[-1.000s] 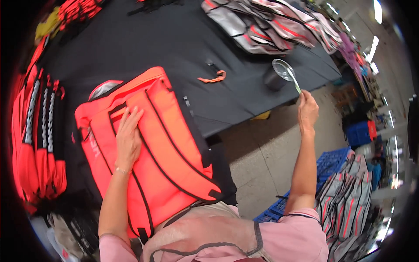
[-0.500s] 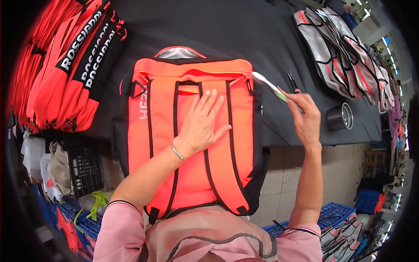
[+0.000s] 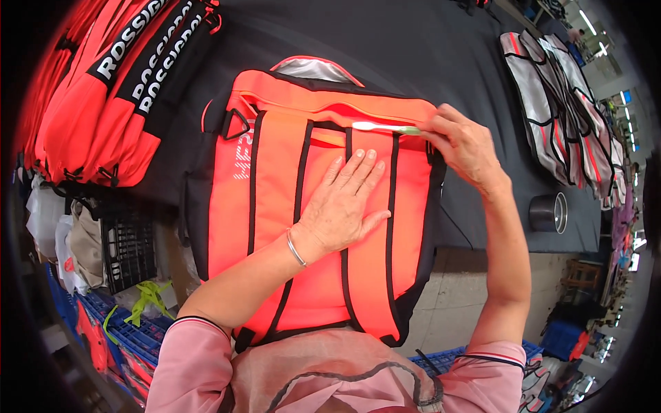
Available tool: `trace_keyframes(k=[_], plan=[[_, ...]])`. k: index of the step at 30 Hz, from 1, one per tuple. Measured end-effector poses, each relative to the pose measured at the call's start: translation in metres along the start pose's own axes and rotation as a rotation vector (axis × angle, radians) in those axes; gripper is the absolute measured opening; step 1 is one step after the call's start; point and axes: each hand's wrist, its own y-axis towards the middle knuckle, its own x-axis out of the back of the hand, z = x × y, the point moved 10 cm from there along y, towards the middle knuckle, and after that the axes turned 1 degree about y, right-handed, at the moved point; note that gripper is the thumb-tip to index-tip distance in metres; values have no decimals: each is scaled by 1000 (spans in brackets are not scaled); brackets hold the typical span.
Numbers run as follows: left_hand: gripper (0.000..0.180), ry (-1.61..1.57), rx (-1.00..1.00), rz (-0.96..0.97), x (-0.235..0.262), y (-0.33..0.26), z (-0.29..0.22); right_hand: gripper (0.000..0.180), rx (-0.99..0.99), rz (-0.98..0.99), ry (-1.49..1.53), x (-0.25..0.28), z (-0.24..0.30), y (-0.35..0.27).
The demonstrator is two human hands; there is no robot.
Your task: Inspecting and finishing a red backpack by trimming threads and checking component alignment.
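At the far left a stack of red and black bags (image 3: 103,89) lies on the black worktop (image 3: 413,41), with a black crate (image 3: 127,251) and blue crates (image 3: 117,330) below the worktop's near edge. In the middle lies an orange backpack (image 3: 275,206) — straps up, its long axis running from the person's chest away to the top flap, its lower end hanging past the near edge. The left hand (image 3: 341,206) rests flat on the backpack's strap side, fingers spread. The right hand (image 3: 465,144) pinches a white and green toothbrush (image 3: 385,127) at the backpack's top right corner; the toothbrush lies crosswise, its white end pointing left along the seam under the flap. Right of the backpack the worktop is bare cloth up to a steel cup (image 3: 549,212) near the edge — beyond it lie grey and pink vests (image 3: 564,110). A concrete floor (image 3: 447,303) shows below.
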Motion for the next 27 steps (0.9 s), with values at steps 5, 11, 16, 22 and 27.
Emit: trace_keyframes(k=[5,11,16,22,27], plan=[[77,-1,-3,-15,1,-3,1,11,-226,106,42,18,-53,-30],[76,6,4,13,2,1,0,12,-79,43,70,-14,-8,1],[75,15,-8,-2,1,-3,0,13,-171,112,53,12,-51,-26],[73,50,-6,-10,5,0,-2,15,-49,64,88,-16,-12,2],[70,5,-92,-223,39,-14,17,14,-59,57,39,-16,-17,-1]])
